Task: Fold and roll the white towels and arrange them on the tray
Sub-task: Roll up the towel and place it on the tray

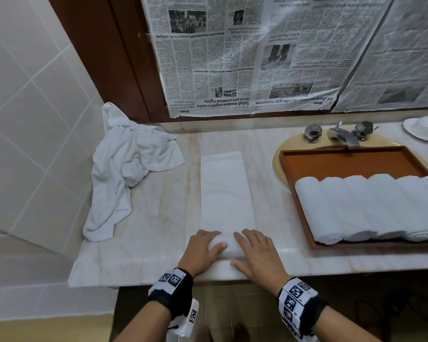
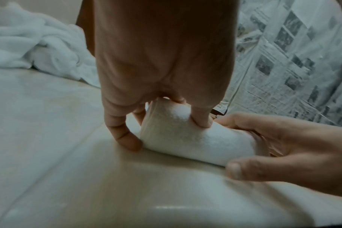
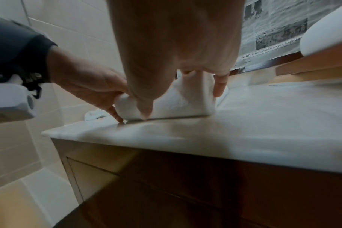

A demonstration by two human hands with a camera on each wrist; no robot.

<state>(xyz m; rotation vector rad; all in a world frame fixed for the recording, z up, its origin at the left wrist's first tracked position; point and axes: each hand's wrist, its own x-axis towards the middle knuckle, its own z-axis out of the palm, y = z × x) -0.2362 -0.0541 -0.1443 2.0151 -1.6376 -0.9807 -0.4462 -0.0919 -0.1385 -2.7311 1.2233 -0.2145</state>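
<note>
Left hand (image 1: 203, 250) and right hand (image 1: 256, 255) both curl around the rolled near end of the long folded white towel (image 1: 226, 193) — on the pale marble desk (image 1: 158, 218).

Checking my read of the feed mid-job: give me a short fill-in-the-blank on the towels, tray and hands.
1. Both hands, left hand and right hand, grip the ____ end of the folded towel.
2. The rolled towels lie in the brown ____.
3. The unfolded towel pile lies to the ____ of the folded towel.
4. The tray sits over the ____.

Missing: rolled; tray; left; sink
</note>
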